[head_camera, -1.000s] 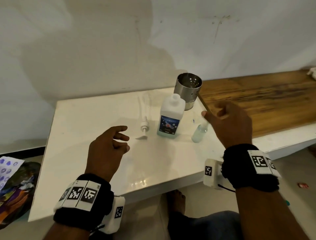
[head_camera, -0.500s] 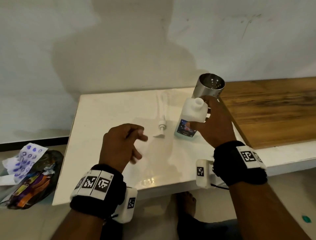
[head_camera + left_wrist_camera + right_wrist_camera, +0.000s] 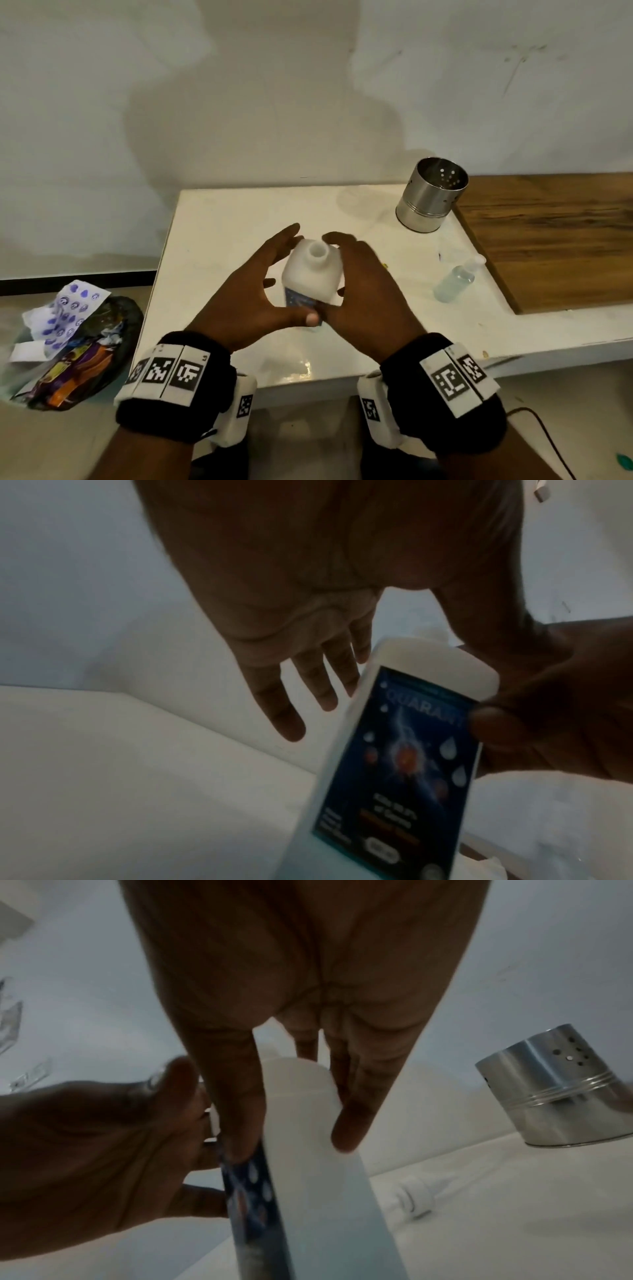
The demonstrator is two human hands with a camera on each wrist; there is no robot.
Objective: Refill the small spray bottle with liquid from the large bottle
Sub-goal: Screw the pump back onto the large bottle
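Note:
The large white bottle (image 3: 313, 274) with a dark blue label (image 3: 404, 750) is uncapped, and I hold it tilted above the white table (image 3: 222, 222), near its middle. My right hand (image 3: 356, 274) grips it, thumb on the label and fingers round the far side. My left hand (image 3: 270, 263) lies along its left side with the fingers straight and the thumb reaching under its lower front. The small clear spray bottle (image 3: 455, 281), with pale liquid inside, lies tilted on the table to the right, clear of both hands.
A white pump head (image 3: 414, 1199) lies on the table beyond the bottle. A perforated steel cup (image 3: 430, 195) stands at the back right beside a wooden board (image 3: 548, 240). A dark bag of litter (image 3: 68, 342) sits on the floor to the left.
My right hand took hold of the large bottle, lifted it and carried it left and nearer to me. My left hand opened and came up against the bottle's left side.

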